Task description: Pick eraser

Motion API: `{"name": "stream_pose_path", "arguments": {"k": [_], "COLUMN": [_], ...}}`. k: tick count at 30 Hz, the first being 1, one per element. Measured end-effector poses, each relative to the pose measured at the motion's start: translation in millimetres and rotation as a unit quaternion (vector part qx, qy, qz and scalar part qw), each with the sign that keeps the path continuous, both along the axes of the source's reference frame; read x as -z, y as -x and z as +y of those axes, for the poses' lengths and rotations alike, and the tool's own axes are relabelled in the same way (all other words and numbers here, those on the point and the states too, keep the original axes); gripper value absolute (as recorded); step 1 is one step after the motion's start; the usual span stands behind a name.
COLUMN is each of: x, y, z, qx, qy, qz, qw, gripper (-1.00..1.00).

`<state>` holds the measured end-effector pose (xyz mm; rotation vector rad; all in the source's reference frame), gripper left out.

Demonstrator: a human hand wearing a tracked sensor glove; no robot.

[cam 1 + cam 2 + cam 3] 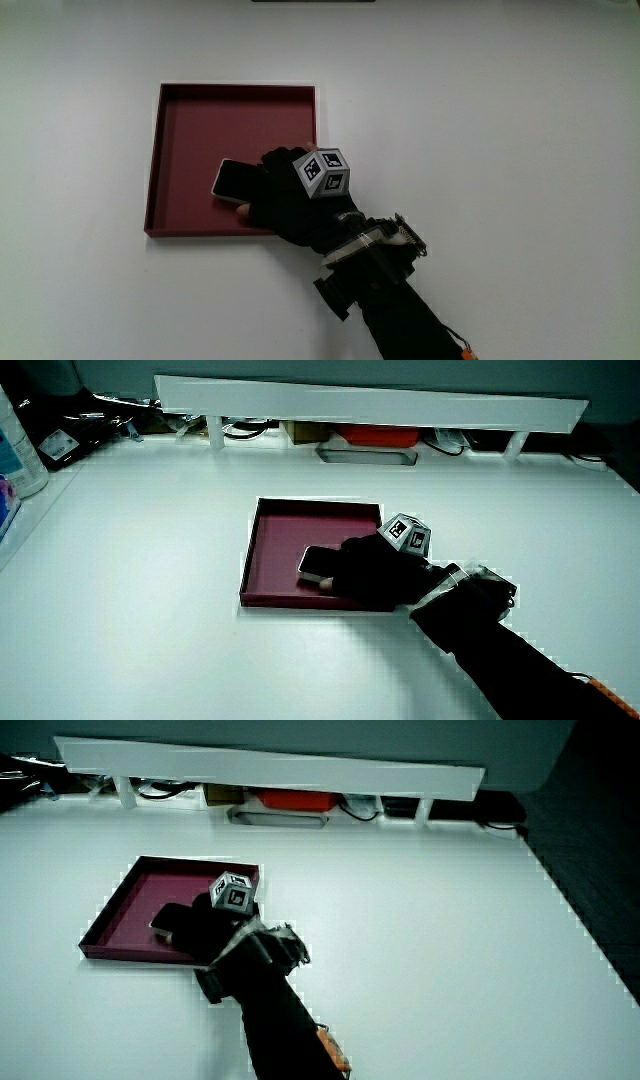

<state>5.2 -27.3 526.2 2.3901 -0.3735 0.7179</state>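
Where it lies in tray (170, 160): hands (290, 195) clasping eraser (235, 180).

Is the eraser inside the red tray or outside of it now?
Inside. The eraser lies on the floor of the red tray, near the wall closest to the person, with the hand on one end.

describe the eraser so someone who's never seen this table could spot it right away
Find the shallow dark red tray on the white table. The eraser lies in the tray's part nearer the person, under the gloved hand. It is the only pale, flat, rounded block in the tray.
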Motion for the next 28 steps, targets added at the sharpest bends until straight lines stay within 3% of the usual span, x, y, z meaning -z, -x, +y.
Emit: {"name": "stream_pose_path", "arguments": {"k": [6, 11, 15, 16, 21, 23, 24, 28], "x": [4.2, 11.6, 27.7, 28.8, 52.0, 61.9, 62.7, 80.9], "y": [-0.1, -3.3, -7.6, -9.1, -20.9, -27.4, -31.0, -46.5], "z": [1.5, 0.2, -1.3, -1.8, -1.5, 0.2, 0.8, 4.8], "qx": [-0.001, -0.003, -0.003, -0.001, 0.003, 0.006, 0.007, 0.025], "qy": [-0.009, -0.020, -0.042, -0.036, -0.057, -0.057, -0.059, -0.068], "qz": [-0.006, -0.013, -0.019, -0.030, -0.033, -0.049, -0.038, -0.105], "qw": [0.9999, 0.9997, 0.9989, 0.9989, 0.9979, 0.9972, 0.9975, 0.9918], "gripper": [1.00, 1.00, 1.00, 1.00, 1.00, 1.00, 1.00, 1.00]}}
